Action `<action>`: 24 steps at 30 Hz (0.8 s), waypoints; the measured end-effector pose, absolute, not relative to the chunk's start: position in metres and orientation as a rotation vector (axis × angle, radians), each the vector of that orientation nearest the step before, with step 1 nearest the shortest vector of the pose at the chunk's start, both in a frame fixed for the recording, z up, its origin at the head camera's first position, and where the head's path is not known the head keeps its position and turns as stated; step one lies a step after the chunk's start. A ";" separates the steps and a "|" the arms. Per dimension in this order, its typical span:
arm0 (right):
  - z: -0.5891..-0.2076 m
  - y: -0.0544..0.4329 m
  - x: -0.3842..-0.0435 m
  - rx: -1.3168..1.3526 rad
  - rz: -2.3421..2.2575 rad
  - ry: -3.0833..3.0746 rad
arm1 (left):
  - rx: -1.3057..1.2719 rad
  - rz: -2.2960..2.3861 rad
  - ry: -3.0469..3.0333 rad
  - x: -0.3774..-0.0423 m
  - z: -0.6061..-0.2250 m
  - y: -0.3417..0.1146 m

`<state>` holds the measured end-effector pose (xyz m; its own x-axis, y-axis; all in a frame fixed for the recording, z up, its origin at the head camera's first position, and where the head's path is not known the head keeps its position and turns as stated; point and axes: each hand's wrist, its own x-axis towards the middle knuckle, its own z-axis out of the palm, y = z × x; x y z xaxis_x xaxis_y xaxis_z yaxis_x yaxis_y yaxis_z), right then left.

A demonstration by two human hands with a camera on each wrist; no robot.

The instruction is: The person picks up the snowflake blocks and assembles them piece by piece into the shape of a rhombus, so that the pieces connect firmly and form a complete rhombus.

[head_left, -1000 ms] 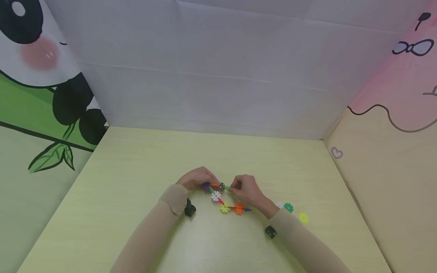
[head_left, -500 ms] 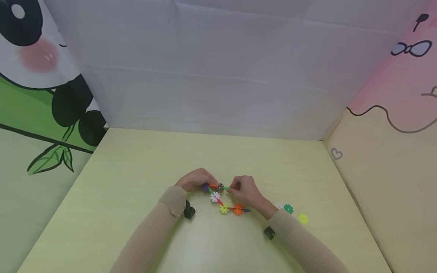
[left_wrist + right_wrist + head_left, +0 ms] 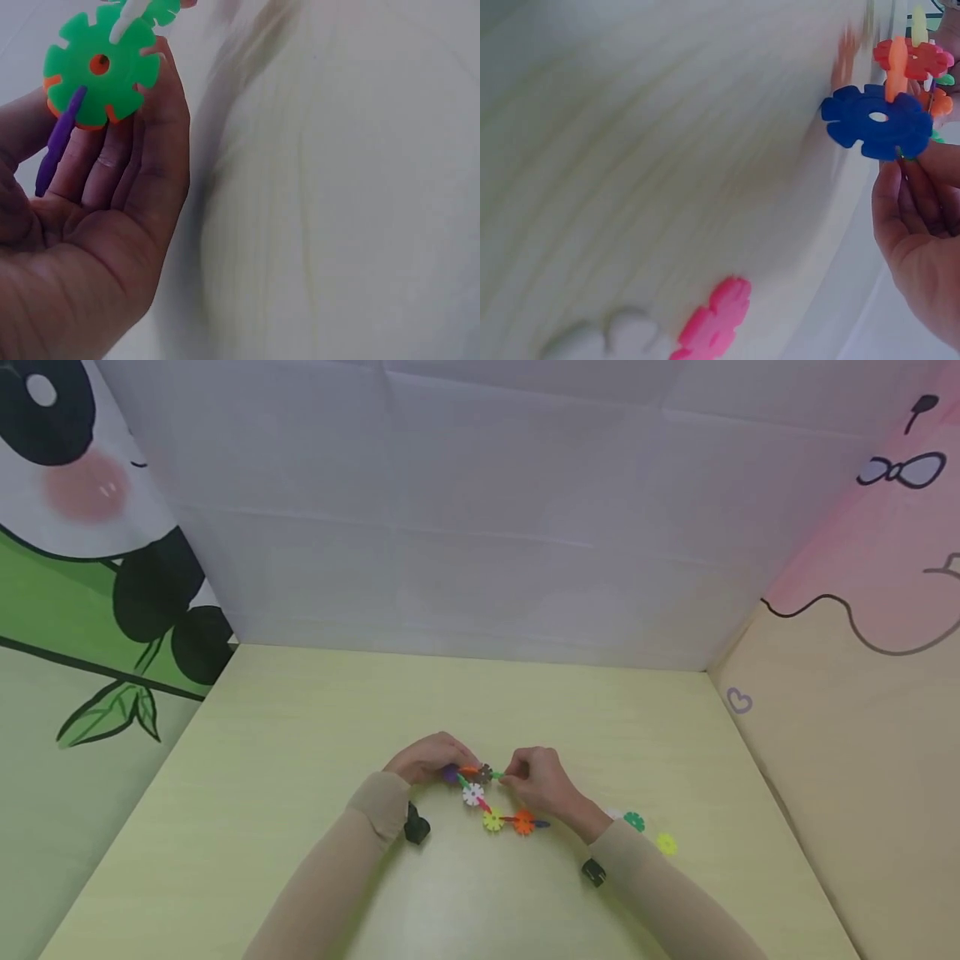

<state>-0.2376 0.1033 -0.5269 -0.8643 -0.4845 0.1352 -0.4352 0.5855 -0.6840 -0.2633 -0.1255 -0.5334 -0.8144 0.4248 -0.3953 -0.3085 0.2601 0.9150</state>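
Notched interlocking plastic discs are slotted into a curved chain between my hands. My left hand (image 3: 431, 758) grips its far left end by the purple disc (image 3: 450, 773); in the left wrist view a green disc (image 3: 101, 67) lies against the curled fingers. My right hand (image 3: 542, 777) pinches a green disc (image 3: 498, 775), seen edge-on beside a brown disc (image 3: 485, 773). The chain bends nearer through a white disc (image 3: 472, 794), a yellow disc (image 3: 492, 820) and an orange disc (image 3: 524, 822). A blue disc (image 3: 877, 124) ends it, close to my right hand.
Right of my right wrist lie a loose green disc (image 3: 633, 822) and a yellow disc (image 3: 667, 844), with a whitish disc partly behind the wrist. A pink disc (image 3: 716, 319) shows in the right wrist view. Walls bound the table (image 3: 337, 693) behind and at both sides.
Both hands and the chain keep almost the same pose. The whole head view has shifted slightly.
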 end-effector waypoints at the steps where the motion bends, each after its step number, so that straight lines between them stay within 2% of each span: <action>1: -0.527 0.103 -0.237 -0.797 -1.158 2.733 | 0.101 1.611 1.943 -0.263 -0.533 -0.125; 24: -0.516 0.100 -0.237 -0.826 -1.160 2.647 | 0.070 1.692 1.852 -0.258 -0.527 -0.129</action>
<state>-0.2369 0.1001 -0.5157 -0.8405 -0.5339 0.0919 -0.4294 0.5530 -0.7140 -0.2575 -0.1289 -0.5273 -0.8054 0.4356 -0.4020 -0.3608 0.1777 0.9156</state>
